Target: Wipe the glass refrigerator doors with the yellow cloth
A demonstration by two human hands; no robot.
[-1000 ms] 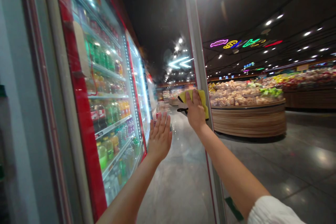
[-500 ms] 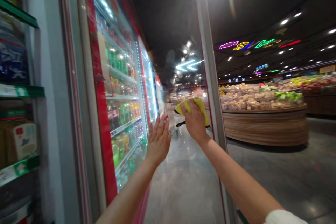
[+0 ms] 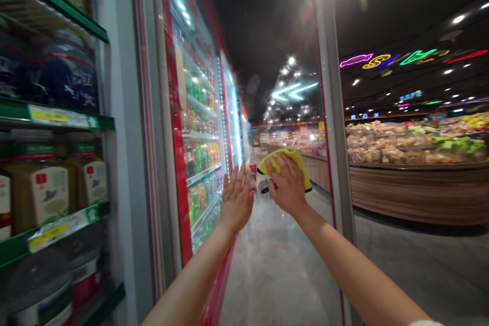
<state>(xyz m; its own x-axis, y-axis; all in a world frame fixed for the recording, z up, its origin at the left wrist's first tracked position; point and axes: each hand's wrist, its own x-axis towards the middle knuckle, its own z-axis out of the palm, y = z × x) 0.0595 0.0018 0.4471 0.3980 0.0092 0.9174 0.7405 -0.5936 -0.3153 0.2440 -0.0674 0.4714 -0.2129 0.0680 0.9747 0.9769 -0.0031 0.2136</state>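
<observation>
My left hand [image 3: 237, 201] is spread flat, palm forward and fingers up, with nothing in it; it appears to rest against a clear glass door pane. To its right, my right hand [image 3: 286, 186] presses a yellow cloth [image 3: 303, 163] with dark edging against the same pane. The fingers lie over the cloth, and a small black loop [image 3: 264, 190] hangs at its lower left. A grey metal door frame [image 3: 336, 112] runs upright to the right of both hands.
Shelves of bottles [image 3: 53, 188] stand close on the left, beside a grey upright post [image 3: 122, 137]. Red-framed lit drink coolers [image 3: 202, 163] line the aisle beyond the glass. A curved wooden produce stand [image 3: 416, 193] is at the right.
The view has turned left, so more of the bottle shelves shows. Both hands stay raised at the pane, and the cloth sits slightly lower and more bunched under my right hand.
</observation>
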